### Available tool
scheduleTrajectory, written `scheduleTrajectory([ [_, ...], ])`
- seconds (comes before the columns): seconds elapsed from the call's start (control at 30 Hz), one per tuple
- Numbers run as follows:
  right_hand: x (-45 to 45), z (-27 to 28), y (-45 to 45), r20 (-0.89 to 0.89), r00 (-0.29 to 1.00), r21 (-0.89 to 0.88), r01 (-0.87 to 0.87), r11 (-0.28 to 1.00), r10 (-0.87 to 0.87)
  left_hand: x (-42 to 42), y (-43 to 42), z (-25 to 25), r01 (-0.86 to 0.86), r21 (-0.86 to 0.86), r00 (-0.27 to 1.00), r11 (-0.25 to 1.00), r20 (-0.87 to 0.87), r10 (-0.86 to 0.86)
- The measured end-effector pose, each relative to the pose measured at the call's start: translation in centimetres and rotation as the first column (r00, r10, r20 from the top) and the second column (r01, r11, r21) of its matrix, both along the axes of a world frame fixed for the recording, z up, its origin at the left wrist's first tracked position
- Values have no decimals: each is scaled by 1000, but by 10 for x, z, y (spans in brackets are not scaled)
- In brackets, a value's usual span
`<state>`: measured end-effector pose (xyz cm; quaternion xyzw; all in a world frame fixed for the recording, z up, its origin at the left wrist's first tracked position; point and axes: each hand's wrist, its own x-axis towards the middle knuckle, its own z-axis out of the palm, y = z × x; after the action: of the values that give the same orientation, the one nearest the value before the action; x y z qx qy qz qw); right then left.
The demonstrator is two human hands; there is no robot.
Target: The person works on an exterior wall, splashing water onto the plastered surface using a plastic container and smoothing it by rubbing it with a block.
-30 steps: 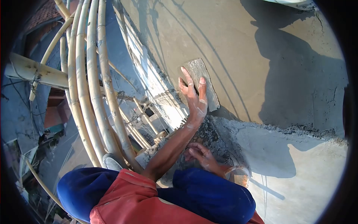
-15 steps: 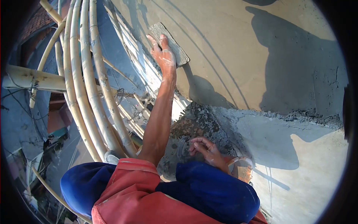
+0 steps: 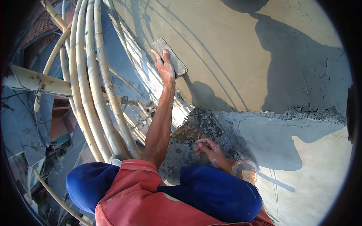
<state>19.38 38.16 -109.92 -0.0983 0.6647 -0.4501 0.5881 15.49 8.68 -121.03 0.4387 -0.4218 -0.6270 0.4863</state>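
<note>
My left hand (image 3: 165, 68) is stretched up the wet plastered wall (image 3: 222, 49), closed round a flat, rough grey float (image 3: 175, 59). The float lies tilted against the plaster near the wall's left edge, and its grip is hidden by the hand. Lower down, my right hand (image 3: 210, 150) hangs beside my right knee, its fingers loosely curled and partly apart, with nothing visible in them. Just behind that wrist is a round container (image 3: 247, 167) with a pale rim, partly covered by my arm and knee.
Long bamboo poles (image 3: 90, 56) run down the left side, crossed by a thick pole (image 3: 41, 81). Rough mortar (image 3: 200, 126) lies in the corner before me. A lower pale wall surface (image 3: 320, 162) extends to the right. Rooftops show far below.
My left hand has carried the float up and left over the plaster, then slightly down in the last half second. The right hand stays near the knee, its fingers a little more spread.
</note>
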Motion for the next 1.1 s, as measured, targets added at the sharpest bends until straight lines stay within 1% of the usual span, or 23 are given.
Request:
scheduleTrajectory([
  [0.07, 5, -6, -1, 22, 1000, -29, 20, 999, -20, 2, 48, -7, 26, -9, 997, 1000, 73, -26],
  [0.1, 5, -14, 2, 49, 999, 2, -2, 1000, 2, 1, 85, 15, 8, -48, 996, 999, 94, -4],
  [0.17, 4, -18, 2, 84, 996, 47, -24, 999, 20, -3, 87, 45, -32, -4, 985, 999, 167, 32],
  [0.23, 5, -14, 3, 72, 997, 38, -10, 999, 7, 1, 28, 60, -50, -196, 948, 979, 299, 108],
  [0.27, 1, -17, -1, 76, 997, 40, 2, 999, -5, 1, -23, 61, -20, -26, 997, 999, 69, 22],
  [0.3, -4, -16, 1, 67, 997, 46, 26, 999, -29, 4, -49, 58, 47, 153, 986, 987, -167, -22],
  [0.33, -3, -10, 6, 58, 997, 51, 46, 998, -49, 7, -38, 45, 54, 171, 988, 984, -155, -27],
  [0.4, -7, -5, -8, 16, 1000, 13, 25, 1000, -26, -2, -44, 12, -67, 36, 994, 997, -85, 70],
  [0.43, -3, -2, -10, -7, 1000, 16, 11, 1000, -11, -1, -18, 0, -49, 100, 999, 994, 13, 48],
  [0.47, -2, -4, -10, -17, 1000, 2, -2, 1000, 2, -2, 18, -3, -35, 47, 999, 998, 29, 34],
  [0.53, 0, -13, -3, 64, 997, 18, -34, 999, 32, -2, 87, 23, -25, -91, 989, 996, 141, 37],
  [0.57, -3, -17, -4, 59, 997, 22, -45, 999, 43, -1, 96, 47, 9, -139, 987, 990, 162, 14],
  [0.67, 0, -19, 5, 36, 999, 95, -29, 995, 26, -2, 52, 71, -78, -154, 984, 985, 146, 101],
  [0.7, -1, -15, 4, 32, 999, 71, 9, 997, -11, 0, 17, 65, -81, -171, 980, 982, 165, 109],
  [0.73, -2, -14, 4, 25, 998, 47, 54, 997, -55, -6, -25, 53, -90, -64, 995, 994, 44, 93],
  [0.8, -2, -8, 8, 24, 999, 67, 47, 997, -49, -7, -77, 15, -104, 36, 994, 994, -25, 105],
  [0.83, -8, -7, 1, 7, 1000, 42, 25, 999, -25, -10, -91, 0, -128, -10, 992, 992, 4, 128],
  [0.87, -8, -4, -7, 9, 1000, 29, 12, 1000, -12, -5, -89, -5, -106, 22, 993, 994, 61, 104],
  [0.9, -7, -1, -15, 10, 1000, 13, 14, 1000, -14, 0, -82, -12, -82, 50, 990, 995, 116, 76],
  [0.97, -1, 6, -12, -3, 1000, 4, 11, 1000, -11, -1, -38, -77, -86, 33, 995, 996, 47, 84],
  [1.0, 0, 4, -10, 4, 1000, -16, -15, 1000, 15, 1, -6, -114, -6, 107, 1000, 994, 30, 3],
  [1.03, -1, 2, -11, 16, 999, -27, -38, 999, 39, 1, 31, -121, 14, 79, 996, 997, -92, -6],
  [1.1, 2, 2, -5, 16, 1000, -9, -27, 1000, 27, 14, 88, -55, 72, 217, 990, 973, 100, -95],
])
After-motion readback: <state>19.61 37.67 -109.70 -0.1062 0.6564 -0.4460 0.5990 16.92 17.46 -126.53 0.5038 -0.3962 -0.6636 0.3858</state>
